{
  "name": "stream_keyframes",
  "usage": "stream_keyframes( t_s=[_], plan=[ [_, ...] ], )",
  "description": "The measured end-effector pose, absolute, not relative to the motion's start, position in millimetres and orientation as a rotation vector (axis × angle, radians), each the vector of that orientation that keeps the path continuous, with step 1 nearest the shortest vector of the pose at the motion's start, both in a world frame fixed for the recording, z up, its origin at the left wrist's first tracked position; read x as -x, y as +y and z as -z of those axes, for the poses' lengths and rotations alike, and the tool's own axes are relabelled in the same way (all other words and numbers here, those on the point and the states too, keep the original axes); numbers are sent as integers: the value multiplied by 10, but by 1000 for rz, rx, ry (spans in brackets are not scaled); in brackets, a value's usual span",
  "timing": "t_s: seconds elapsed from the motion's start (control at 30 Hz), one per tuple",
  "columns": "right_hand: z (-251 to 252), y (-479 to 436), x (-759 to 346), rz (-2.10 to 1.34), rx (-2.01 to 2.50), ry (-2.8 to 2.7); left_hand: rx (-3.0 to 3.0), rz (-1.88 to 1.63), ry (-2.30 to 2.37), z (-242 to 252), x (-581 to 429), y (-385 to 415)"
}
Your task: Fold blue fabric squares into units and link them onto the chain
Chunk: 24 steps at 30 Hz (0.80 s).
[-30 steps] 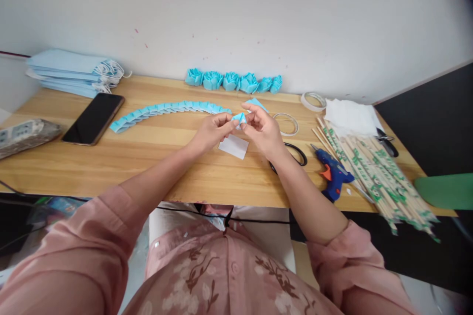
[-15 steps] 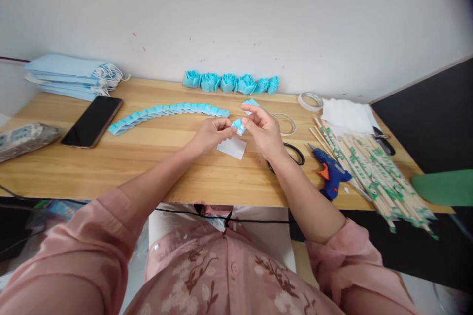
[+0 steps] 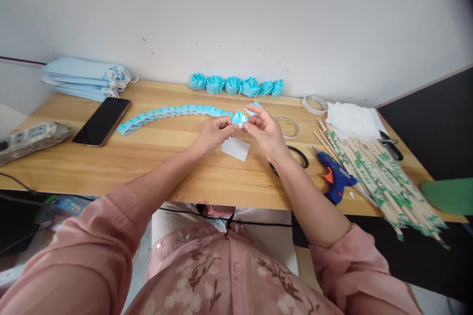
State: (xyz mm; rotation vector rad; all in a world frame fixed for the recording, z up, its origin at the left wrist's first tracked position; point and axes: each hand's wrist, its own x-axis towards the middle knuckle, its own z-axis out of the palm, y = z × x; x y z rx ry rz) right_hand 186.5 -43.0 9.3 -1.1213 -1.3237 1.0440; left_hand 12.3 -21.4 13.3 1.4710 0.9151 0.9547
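Observation:
Between my two hands is a small folded blue piece [image 3: 239,118] with white patches, paper or cloth, held above the table. My left hand [image 3: 216,132] pinches its left side. The fingers of my right hand [image 3: 265,130] pinch the right side. Below them a white rectangular piece [image 3: 235,149] lies flat on the wood. Just behind my right hand shows part of another blue piece [image 3: 256,105]. A curved row of overlapping folded blue pieces [image 3: 173,110] runs to the left from near my left hand.
Blue flowers [image 3: 232,85] line the wall. To the left are face masks [image 3: 83,76], a phone [image 3: 102,121] and a power strip [image 3: 35,139]. Rightward lie tape rolls [image 3: 315,105], black-handled scissors [image 3: 305,157], a blue glue gun [image 3: 335,174], wrapped chopsticks [image 3: 384,182] and white sheets [image 3: 353,119].
The blue piece has turned in my fingers and now shows a pointed top with a white lower edge. Both hands still hold it. The whole view has shifted slightly.

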Motion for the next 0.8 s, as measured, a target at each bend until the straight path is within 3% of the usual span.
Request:
stream_keyframes(
  t_s=[0.8],
  plan=[
    [-59, -434, -1866, -1016, 1091, -1429, -1464, -983, 893, -171, -101, -191]
  ],
)
